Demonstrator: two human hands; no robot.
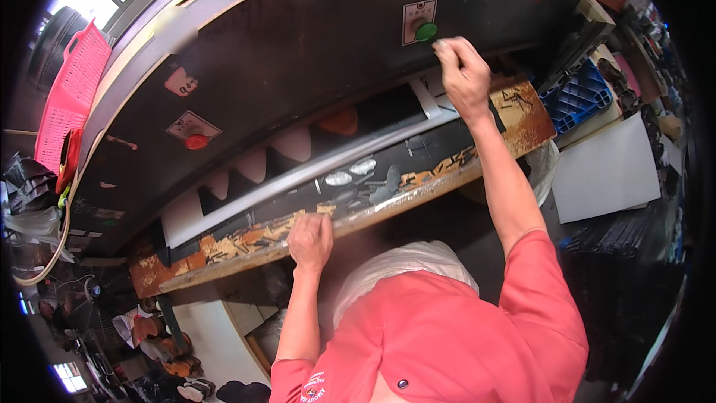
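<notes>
My right hand (462,75) is raised to the front of a large dark machine (298,45), its fingers pinched together just beside a green round button (426,31) on a small pale plate. My left hand (311,239) rests with curled fingers on the worn, paint-chipped front ledge (246,242) of the machine's work table. On the dark bed behind the ledge lie flat grey sole-shaped pieces (350,173). A red button (197,141) sits on the machine's left side.
A pink plastic basket (71,97) hangs at the far left. A blue crate (578,97) and a white board (608,172) are at the right. A white bag (403,261) sits under the ledge. Shoes and parts lie on the floor (164,343) lower left.
</notes>
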